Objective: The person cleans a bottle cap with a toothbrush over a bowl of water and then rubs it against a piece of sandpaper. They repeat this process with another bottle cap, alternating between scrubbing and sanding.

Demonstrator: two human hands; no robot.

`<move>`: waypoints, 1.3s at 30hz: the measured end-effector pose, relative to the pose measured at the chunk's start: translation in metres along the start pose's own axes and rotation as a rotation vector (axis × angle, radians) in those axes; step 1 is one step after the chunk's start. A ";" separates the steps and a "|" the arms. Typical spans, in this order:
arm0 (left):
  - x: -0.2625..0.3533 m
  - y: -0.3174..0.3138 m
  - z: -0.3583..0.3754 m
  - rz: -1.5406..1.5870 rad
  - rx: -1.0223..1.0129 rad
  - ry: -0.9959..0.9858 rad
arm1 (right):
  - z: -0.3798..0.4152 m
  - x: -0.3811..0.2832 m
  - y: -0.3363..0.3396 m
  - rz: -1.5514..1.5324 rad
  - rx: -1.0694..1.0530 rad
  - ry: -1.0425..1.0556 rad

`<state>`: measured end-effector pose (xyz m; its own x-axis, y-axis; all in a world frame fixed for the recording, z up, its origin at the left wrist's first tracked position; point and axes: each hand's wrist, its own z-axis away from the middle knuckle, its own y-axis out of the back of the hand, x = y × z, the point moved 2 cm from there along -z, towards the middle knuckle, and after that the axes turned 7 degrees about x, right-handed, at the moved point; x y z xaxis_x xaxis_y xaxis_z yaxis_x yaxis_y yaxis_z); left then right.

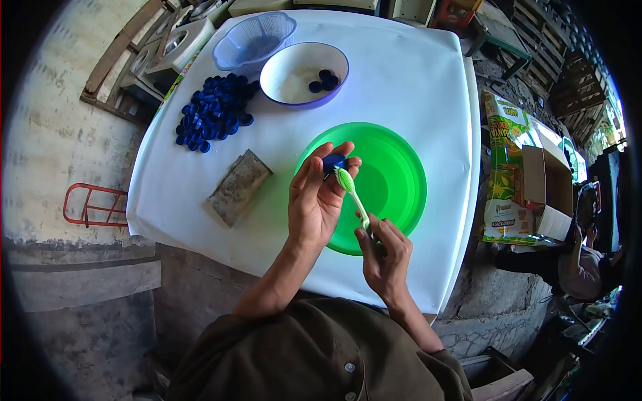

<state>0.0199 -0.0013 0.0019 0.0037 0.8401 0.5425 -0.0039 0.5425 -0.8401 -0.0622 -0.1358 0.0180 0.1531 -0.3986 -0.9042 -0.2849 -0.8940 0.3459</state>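
Between the fingers of my left hand [313,200] is a blue bottle cap [334,162], held above the left side of a green basin [404,184]. My right hand [386,257] grips the handle of a green and white toothbrush [346,180]. Its bristles are at the cap's lower edge, touching or very close to it. Farther back, a heap of blue caps [214,110] lies on the white-covered table [414,73]. A white bowl with a purple outside [273,83] holds several more caps and what looks like a little water.
A pale blue plastic basket [227,50] stands behind the bowl. Left of my hands lies a worn grey block [241,187]. Off the table's right side are an open cardboard box [548,190] and a green printed sack [503,174]. A person [580,271] sits at the far right.
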 end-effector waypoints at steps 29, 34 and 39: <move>0.003 -0.009 0.004 0.043 0.044 0.062 | -0.008 -0.003 -0.008 -0.085 0.005 -0.073; 0.006 0.001 -0.002 -0.034 0.025 0.022 | 0.004 -0.002 -0.005 -0.065 -0.029 -0.074; 0.001 -0.003 0.001 -0.098 -0.039 0.053 | -0.003 -0.008 0.002 -0.033 0.023 -0.035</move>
<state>0.0190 -0.0020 0.0052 0.0547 0.7811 0.6220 0.0376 0.6209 -0.7830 -0.0608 -0.1352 0.0269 0.1296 -0.3614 -0.9233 -0.3021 -0.9013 0.3104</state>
